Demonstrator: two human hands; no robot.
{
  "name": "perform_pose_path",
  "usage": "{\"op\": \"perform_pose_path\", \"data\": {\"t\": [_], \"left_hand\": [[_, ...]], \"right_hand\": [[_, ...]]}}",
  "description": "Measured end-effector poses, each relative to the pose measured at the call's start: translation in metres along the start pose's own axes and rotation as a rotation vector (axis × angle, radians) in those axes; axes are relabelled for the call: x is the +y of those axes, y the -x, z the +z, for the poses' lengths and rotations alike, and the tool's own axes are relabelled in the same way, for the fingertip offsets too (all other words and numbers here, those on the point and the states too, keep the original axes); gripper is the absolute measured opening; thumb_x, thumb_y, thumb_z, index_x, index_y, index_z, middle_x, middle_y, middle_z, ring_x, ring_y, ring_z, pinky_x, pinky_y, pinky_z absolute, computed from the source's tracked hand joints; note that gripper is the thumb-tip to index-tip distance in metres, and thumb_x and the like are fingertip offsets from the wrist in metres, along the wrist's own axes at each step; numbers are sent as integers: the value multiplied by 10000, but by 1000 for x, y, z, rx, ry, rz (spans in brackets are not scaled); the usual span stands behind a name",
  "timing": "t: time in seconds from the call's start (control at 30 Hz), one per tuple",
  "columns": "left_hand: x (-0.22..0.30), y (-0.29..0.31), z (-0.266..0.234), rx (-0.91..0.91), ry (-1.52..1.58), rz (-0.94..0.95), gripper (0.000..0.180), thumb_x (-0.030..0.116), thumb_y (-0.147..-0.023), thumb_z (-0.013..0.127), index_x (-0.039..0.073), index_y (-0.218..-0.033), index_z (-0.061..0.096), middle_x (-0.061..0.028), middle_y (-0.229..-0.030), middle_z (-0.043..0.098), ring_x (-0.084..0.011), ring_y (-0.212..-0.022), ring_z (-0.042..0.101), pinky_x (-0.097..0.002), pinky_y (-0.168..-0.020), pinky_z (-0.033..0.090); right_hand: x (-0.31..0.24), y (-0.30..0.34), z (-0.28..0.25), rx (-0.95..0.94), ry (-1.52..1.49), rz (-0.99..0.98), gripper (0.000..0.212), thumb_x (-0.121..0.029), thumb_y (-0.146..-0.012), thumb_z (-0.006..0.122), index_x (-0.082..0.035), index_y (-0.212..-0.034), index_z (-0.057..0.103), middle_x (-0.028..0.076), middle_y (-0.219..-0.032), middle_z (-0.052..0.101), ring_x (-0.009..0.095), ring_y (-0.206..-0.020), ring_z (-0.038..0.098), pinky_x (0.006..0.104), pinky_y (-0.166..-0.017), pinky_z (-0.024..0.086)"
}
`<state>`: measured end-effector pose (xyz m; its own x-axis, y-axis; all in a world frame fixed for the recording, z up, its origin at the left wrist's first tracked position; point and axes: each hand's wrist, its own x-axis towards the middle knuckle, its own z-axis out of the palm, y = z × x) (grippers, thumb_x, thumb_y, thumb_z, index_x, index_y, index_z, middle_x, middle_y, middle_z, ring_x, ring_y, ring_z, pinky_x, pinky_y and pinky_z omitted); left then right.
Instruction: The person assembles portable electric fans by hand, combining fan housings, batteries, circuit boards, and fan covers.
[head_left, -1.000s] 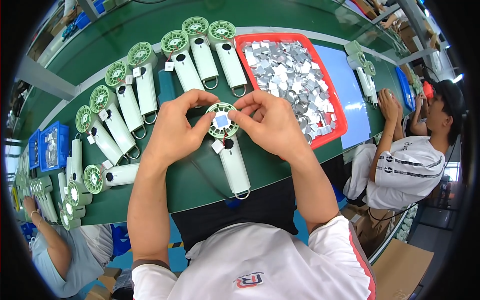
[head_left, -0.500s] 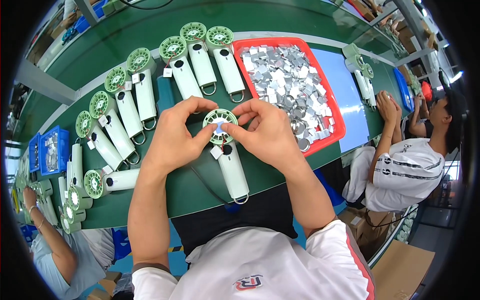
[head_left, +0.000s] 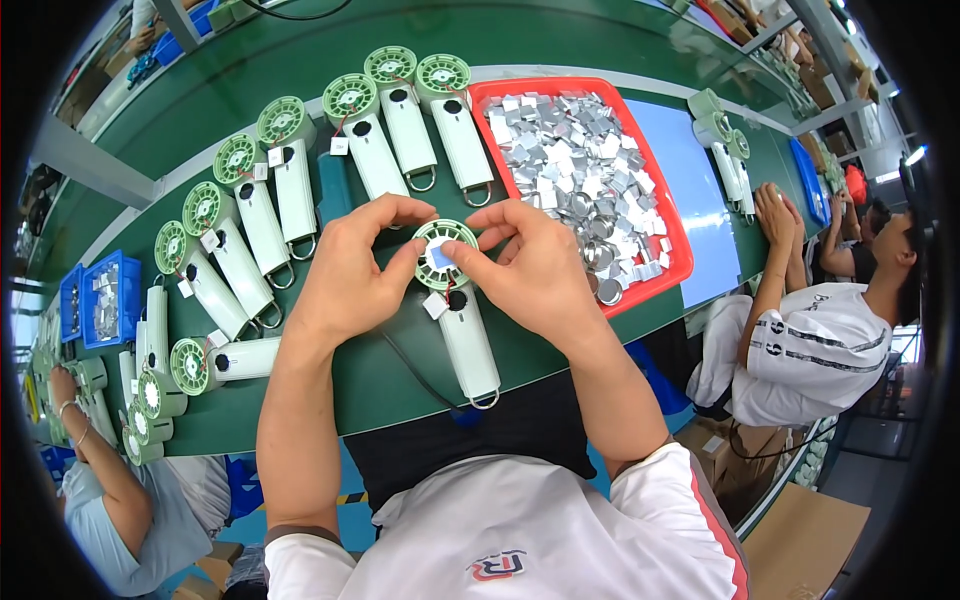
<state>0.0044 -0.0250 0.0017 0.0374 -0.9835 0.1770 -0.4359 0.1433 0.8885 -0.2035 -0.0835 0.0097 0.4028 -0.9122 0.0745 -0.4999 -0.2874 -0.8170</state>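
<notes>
There's the green fan head [head_left: 446, 230], nestled between both sets of curled fingers, apparently flanked to keep it steady. Left hand [head_left: 348, 268], thumb at the rim; right hand [head_left: 538, 262], thumb on the blue square [head_left: 437, 258]. Firmly gripping? Can't tell. Red tray [head_left: 682, 262] sits right of the fingers, probably for easy reach.

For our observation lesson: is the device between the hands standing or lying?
Lying down: the device shows its pale handle full length over the green bench, round slotted head face up.
</notes>
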Motion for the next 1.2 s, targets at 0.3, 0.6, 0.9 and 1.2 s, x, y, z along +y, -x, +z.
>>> {"op": "perform_pose_path", "data": {"t": [0.3,0.6,0.9,1.2], "left_hand": [[0,-1,1,0,0,7,266,3,-921,694,-24,-1186,716,-177,-1093,783,-302,-1034,773,-382,-902,602],[3,0,1,-7,-19,-6,274,-8,-911,696,-24,-1184,712,-189,-1106,775,-313,-1046,769,-384,-923,598],[2,-1,0,-6,-60,30,243,-13,-916,686,-23,-1157,716,-163,-1086,768,-297,-989,742,-384,-986,552],[9,-4,-2,-70,-91,6,259,-26,-946,624,-43,-1187,717,-105,-1091,784,-175,-988,699,-417,-1274,348]], "right_hand": [[-1,-3,-3,-41,-37,46,309,-206,-924,862,33,-1088,756,81,-841,756,66,-613,642,255,-561,507],[0,-1,-2,-42,-27,33,306,-194,-907,872,22,-1091,759,78,-851,762,66,-605,645,257,-556,508],[4,20,5,169,-28,-132,225,-166,-948,813,-2,-1090,754,127,-916,736,173,-605,672,311,-565,528],[29,94,-24,232,-95,-252,80,-10,-893,821,-37,-948,769,63,-800,658,103,-531,565,269,-492,438]]}}
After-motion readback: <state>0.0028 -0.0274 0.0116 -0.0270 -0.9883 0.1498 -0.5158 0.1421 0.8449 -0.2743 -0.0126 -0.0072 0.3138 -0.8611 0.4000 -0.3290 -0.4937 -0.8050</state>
